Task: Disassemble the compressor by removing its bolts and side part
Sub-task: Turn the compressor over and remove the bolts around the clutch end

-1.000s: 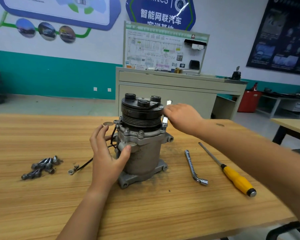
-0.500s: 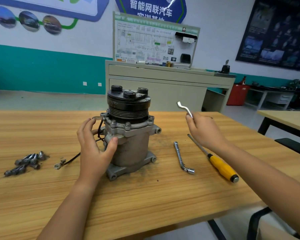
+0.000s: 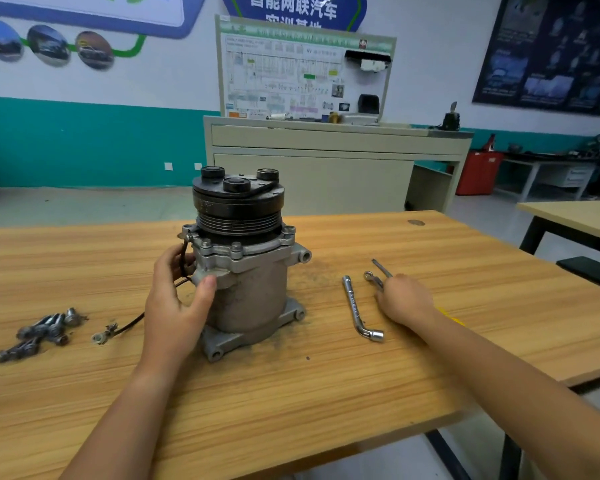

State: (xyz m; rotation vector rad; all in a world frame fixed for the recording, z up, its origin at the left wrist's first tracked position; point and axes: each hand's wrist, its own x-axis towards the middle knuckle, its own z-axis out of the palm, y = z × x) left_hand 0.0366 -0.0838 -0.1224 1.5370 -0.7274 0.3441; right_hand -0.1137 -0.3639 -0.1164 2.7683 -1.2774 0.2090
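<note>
White wall (image 3: pixel 160 74) with teal lower band (image 3: pixel 84 143), beige cabinet (image 3: pixel 312 168), grey floor (image 3: pixel 66 206), wooden table (image 3: pixel 291 393).

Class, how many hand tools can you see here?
3: an L-wrench right of the compressor, a small wrench in the right hand, a screwdriver mostly hidden under that hand.

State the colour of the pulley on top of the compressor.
Black: the pulley sits above a grey body, clearest in the head view.
</note>
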